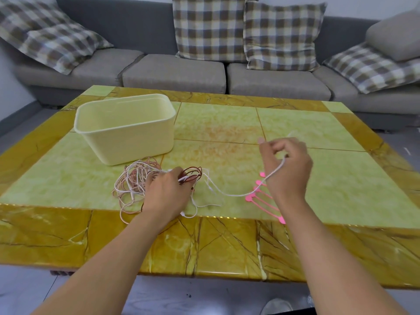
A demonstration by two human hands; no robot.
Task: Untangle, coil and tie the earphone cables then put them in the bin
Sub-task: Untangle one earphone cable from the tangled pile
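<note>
A grey fabric sofa [172, 71] with checked brown and white cushions [209, 28] stands behind the glossy green and yellow marble-pattern table [227, 123]. On the table, at the left, sits a pale yellow plastic bin [127, 133], open at the top, and nothing shows inside it. Several pink flat cable ties [261, 198] lie near the front edge, partly hidden under the right hand [287, 164].

The tangled heap of pink, white and brown earphone cables [136, 180] lies just in front of the bin, and some loops hang over the table edge. The left hand [168, 192] rests on this heap with curled fingers and holds some strands at the right side of it. From there one thin white cable [229, 193] runs to the right, sags down to the table and rises up to the right hand. The right hand is lifted above the table and pinches this cable in its curled fingers; its long axis goes roughly left to right.
</note>
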